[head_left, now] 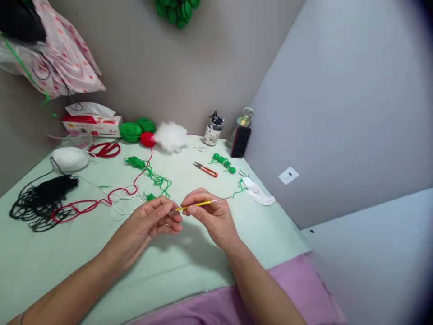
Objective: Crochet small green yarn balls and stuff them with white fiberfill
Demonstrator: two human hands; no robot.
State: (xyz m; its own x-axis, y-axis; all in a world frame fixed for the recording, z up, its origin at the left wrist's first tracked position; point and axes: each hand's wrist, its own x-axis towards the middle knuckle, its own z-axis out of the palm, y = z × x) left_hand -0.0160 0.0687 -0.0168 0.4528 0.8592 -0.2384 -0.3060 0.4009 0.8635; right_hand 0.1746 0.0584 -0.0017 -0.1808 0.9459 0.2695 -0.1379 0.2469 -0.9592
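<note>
My right hand (211, 216) pinches a thin crochet hook (199, 204) with a yellow handle; its silver shaft points right, past my fingers. Close beside it, my left hand (157, 216) is closed at the hook's left end. Something small and pale shows at those fingertips, but I cannot make out what it is. Both hands are raised over the front of the table. Behind them lie a tangle of green yarn (158, 180), loose white yarn (123, 205) and a red strand (110, 198) running back to a red ball (148, 139).
Black yarn (47, 198), a white yarn ball (70, 159) and red scissors (105, 150) lie left. Farther back are a tissue box (104, 126), green balls (131, 132) and white stuffing (171, 136). Orange snips (206, 169), green bobbles (223, 162), a jar (213, 134) and a phone (241, 141) stand right.
</note>
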